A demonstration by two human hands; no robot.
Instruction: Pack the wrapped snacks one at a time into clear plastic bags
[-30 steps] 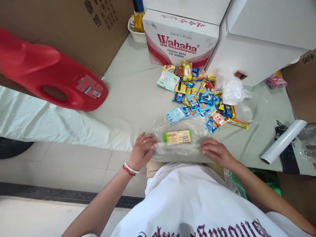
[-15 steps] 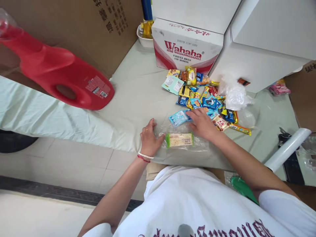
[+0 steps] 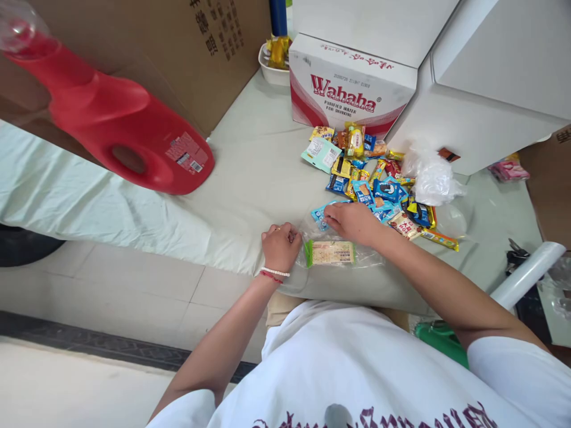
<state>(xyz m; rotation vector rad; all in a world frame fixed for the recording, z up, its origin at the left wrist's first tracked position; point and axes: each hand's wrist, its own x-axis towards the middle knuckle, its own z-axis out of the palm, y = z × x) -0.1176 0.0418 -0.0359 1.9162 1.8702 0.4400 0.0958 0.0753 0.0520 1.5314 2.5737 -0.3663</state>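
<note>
A clear plastic bag (image 3: 370, 258) lies flat near the table's front edge, with a green-ended packet of soda biscuits (image 3: 332, 252) on or inside it; I cannot tell which. At the bag's left end, my left hand (image 3: 281, 248) is closed, fingers curled on the plastic edge. Just above the biscuits, my right hand (image 3: 354, 223) pinches a light blue snack packet (image 3: 319, 215) and hides its right part. Beyond that hand spreads a pile of small wrapped snacks (image 3: 386, 189) in blue, yellow and red wrappers.
A Wahaha water carton (image 3: 348, 89) stands behind the snacks, beside a white basket (image 3: 274, 76). Crumpled clear plastic (image 3: 435, 178) lies to the pile's right. A large red bottle (image 3: 134, 131) is at left. A white roll (image 3: 529, 273) juts up at right.
My left hand has gone from spread fingers to curled ones at the bag's edge. My right hand has closed on the blue packet and shifted slightly left and down. The view has tilted a little.
</note>
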